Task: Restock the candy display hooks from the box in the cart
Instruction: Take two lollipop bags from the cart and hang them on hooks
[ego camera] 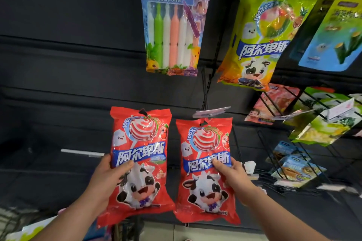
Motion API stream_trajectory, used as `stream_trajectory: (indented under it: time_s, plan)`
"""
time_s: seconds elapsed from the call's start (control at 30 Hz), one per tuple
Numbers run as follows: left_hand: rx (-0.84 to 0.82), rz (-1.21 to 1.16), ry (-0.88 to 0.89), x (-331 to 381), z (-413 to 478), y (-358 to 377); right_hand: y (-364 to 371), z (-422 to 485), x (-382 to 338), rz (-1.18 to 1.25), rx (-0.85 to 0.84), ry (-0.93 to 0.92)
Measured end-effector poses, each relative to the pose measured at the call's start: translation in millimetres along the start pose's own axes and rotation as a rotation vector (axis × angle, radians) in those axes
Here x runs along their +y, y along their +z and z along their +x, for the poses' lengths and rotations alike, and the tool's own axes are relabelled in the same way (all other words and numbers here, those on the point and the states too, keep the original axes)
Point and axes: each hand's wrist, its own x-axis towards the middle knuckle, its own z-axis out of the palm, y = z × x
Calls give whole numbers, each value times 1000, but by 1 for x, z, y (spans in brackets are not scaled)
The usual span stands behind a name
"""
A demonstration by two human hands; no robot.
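Bare left grip (pixel 110 176), bare right grip (pixel 233 174) — forearms (pixel 78 209) bare to frame edge

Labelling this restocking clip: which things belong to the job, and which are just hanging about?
Job: left hand, left red bag, right hand, right red bag, tagged hook.
Bystanders: jelly-stick pack, green lollipop bag, blue-green pouch.

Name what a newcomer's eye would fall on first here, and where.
Two red plastic cartoon-cow lollipop bags fill the lower centre, the left bag in the left hand, the right bag in the right hand. Above hangs a blue plastic pack of coloured jelly sticks, a yellow-green plastic lollipop bag to its right.
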Motion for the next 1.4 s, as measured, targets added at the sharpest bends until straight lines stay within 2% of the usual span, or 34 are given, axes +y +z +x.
stream_trajectory:
  time_s: [0.17, 0.6, 1.2, 1.4]
  plan:
    - [4, 15, -10, -7, 10, 0, 3, -1, -3, 97, 7, -12]
    - [13, 31, -3, -5, 9, -1, 17, 22, -16, 100, 49, -38]
    - [-5, 25, -51, 4, 14, 10, 13, 89, -34, 28, 141, -10]
    - [19, 11, -78, 1, 19, 19, 7, 121, -37, -33, 96, -4]
